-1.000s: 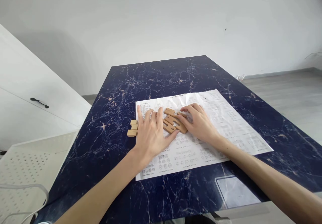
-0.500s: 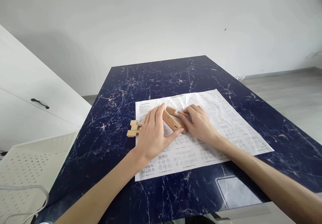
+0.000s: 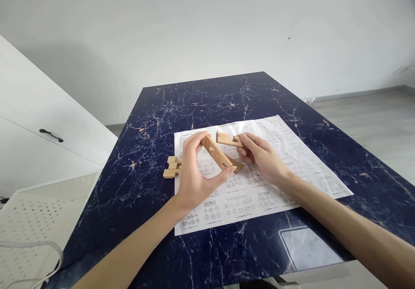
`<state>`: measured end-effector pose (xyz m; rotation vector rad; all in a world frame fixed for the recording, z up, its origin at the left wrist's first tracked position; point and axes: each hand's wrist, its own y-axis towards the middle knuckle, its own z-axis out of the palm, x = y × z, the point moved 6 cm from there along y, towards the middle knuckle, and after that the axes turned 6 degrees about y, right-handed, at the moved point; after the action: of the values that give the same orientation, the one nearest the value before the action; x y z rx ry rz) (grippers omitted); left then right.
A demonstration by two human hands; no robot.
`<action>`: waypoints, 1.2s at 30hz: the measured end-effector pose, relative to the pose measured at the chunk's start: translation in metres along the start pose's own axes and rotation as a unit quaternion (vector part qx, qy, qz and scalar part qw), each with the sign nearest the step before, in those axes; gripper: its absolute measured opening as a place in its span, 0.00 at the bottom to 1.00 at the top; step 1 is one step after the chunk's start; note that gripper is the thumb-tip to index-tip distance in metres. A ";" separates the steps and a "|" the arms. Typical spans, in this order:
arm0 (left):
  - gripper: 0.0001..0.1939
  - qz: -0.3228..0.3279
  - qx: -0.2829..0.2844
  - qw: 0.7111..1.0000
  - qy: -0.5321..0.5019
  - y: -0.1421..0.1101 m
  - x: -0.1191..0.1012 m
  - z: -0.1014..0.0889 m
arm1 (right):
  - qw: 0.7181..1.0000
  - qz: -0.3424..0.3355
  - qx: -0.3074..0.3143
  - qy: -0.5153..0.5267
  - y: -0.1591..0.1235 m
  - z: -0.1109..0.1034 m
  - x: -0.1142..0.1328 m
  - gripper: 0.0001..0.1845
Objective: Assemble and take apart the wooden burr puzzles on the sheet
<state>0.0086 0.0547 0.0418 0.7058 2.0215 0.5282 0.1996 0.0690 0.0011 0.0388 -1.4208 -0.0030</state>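
Between the thumb and fingers of my left hand (image 3: pixel 196 172) is a slotted wooden puzzle piece (image 3: pixel 216 152) marked "2", held at its two ends. My right hand (image 3: pixel 261 155) pinches a flat, notched wooden puzzle piece (image 3: pixel 226 139) by its right end, just beyond the slotted one. The two pieces look apart. Under them, another wooden piece (image 3: pixel 237 166) lies on the printed sheet (image 3: pixel 311 178), partly hidden behind the slotted piece. A cluster of interlocked wooden blocks (image 3: pixel 171 168) sits left of my left hand, which covers its right part.
Everything lies on a dark blue marbled table (image 3: pixel 194 103). A pale rectangular panel (image 3: pixel 308 248) is at the front edge. On the left are a white cabinet (image 3: pixel 48 103), a perforated white surface (image 3: pixel 35 215) and a white cable (image 3: pixel 39 242).
My right hand has lifted the notched piece up off the sheet and turned it. In my left hand the slotted piece has rolled, so its slot now shows.
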 end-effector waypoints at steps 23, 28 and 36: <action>0.39 -0.010 0.033 0.987 -0.156 0.002 0.007 0.004 | 0.981 0.102 0.072 0.149 -0.003 0.005 -0.008 0.17; 0.37 -0.019 0.032 0.982 -0.184 0.002 0.009 0.004 | 0.977 0.112 0.083 0.159 -0.005 0.009 -0.005 0.16; 0.35 -0.030 0.044 0.977 -0.209 0.002 0.010 0.008 | 0.976 0.101 0.101 0.163 -0.006 0.013 -0.005 0.18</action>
<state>0.0116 0.0634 0.0324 0.7380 1.6714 0.2309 0.1862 0.0633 -0.0023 0.0597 -1.0866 0.3031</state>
